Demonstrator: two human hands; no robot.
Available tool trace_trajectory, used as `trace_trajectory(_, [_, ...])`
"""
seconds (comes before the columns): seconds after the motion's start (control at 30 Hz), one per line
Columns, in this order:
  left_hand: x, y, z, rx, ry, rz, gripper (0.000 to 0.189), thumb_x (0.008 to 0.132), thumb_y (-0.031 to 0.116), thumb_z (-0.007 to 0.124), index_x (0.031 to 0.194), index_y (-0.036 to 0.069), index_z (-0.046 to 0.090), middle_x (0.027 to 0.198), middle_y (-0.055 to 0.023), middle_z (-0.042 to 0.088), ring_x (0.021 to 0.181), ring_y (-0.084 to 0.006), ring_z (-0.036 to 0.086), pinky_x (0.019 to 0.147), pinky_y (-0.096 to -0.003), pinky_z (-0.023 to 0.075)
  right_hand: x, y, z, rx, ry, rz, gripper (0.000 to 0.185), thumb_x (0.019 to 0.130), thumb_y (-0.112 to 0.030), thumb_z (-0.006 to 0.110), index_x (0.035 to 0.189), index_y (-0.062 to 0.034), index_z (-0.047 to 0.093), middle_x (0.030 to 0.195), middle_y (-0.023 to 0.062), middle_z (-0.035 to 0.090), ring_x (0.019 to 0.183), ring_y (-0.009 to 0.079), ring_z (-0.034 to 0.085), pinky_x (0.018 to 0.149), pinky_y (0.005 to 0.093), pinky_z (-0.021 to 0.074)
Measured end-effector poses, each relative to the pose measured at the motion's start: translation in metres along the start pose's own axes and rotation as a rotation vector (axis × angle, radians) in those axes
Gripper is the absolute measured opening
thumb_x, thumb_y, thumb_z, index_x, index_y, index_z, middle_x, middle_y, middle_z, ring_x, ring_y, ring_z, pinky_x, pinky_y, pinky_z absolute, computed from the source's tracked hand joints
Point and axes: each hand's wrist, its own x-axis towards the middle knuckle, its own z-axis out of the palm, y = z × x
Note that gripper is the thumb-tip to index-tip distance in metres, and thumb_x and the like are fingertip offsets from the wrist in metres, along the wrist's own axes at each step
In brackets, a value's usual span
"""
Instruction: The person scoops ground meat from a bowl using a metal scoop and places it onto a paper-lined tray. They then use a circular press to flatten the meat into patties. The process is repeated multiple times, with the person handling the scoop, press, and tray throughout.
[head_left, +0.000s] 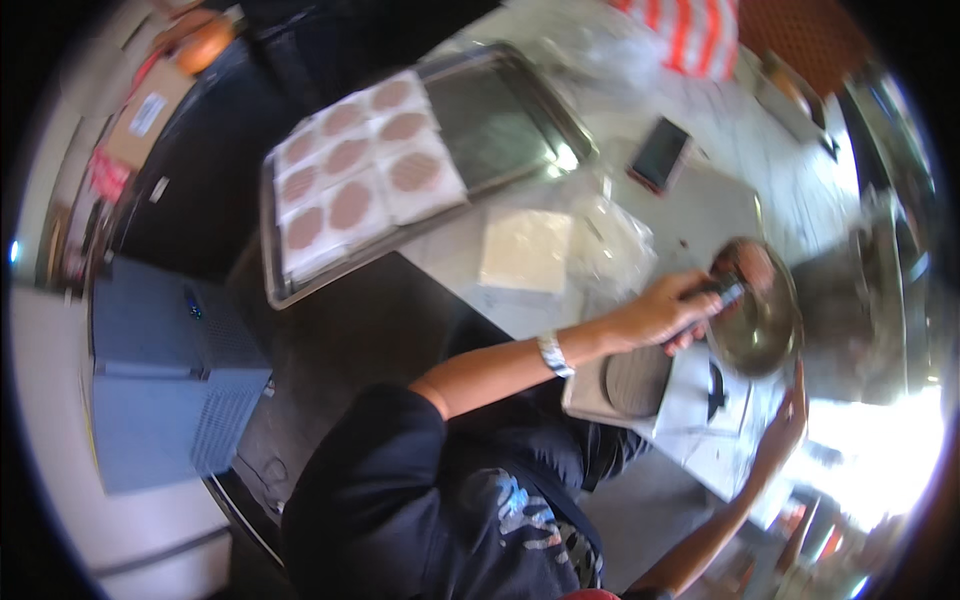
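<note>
My left hand (682, 307), with a metal band on its wrist, grips the black handle of a blurred utensil (720, 291), perhaps a scoop. Its end is over a round metal bowl (757, 337), beside a lump of pinkish ground meat (754, 266). At the bowl's lower rim is my right hand (787, 420), its fingers against or close to the edge; contact is unclear. Below my left hand lies a round ridged disc (637, 382) on a light tray. A stack of square paper sheets (525, 250) lies left of a clear plastic bag (615, 236).
A large metal tray (495, 191) holds several flat round meat patties (351, 204) on white paper squares. A phone (660, 155) lies on the marble-look table, with a red-and-white striped cloth (701, 34) at its far side. A blue-grey cabinet (165, 375) stands at left.
</note>
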Motion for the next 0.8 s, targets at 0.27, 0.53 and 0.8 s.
trace_trajectory(0.27, [-0.047,-0.008,-0.022,0.233,0.123,0.074,0.039,0.092,0.020,0.061,0.121,-0.001,0.044,0.078,-0.0046,0.057,0.058,-0.0083,0.056,0.051,-0.0231,0.0489,-0.002,-0.032,-0.001,-0.052,0.137,0.171,0.027,0.095,-0.011,0.054,0.120,-0.0149,0.064,0.084,0.0115,0.066,0.060,0.0176,0.054,0.058,0.0335,0.0437])
trace_trajectory(0.53, [-0.079,-0.029,-0.027,0.261,0.188,0.029,0.041,0.091,0.017,0.062,0.123,0.000,0.043,0.084,-0.0059,0.058,0.068,-0.0127,0.063,0.055,-0.0243,0.0526,-0.073,-0.067,0.022,0.525,0.130,0.354,0.011,0.095,-0.008,0.052,0.099,-0.0009,0.059,0.066,-0.0020,0.048,0.058,0.0034,0.040,0.050,0.0217,0.0309])
trace_trajectory(0.8, [-0.088,-0.044,-0.038,0.286,0.233,0.017,0.047,0.093,0.017,0.059,0.131,0.003,0.035,0.098,-0.0093,0.064,0.084,-0.0152,0.067,0.057,-0.0222,0.0538,-0.116,-0.114,0.050,0.304,0.180,0.440,0.011,0.096,-0.007,0.046,0.104,-0.0005,0.049,0.077,0.0139,0.064,0.058,0.0229,0.057,0.056,0.0353,0.0443])
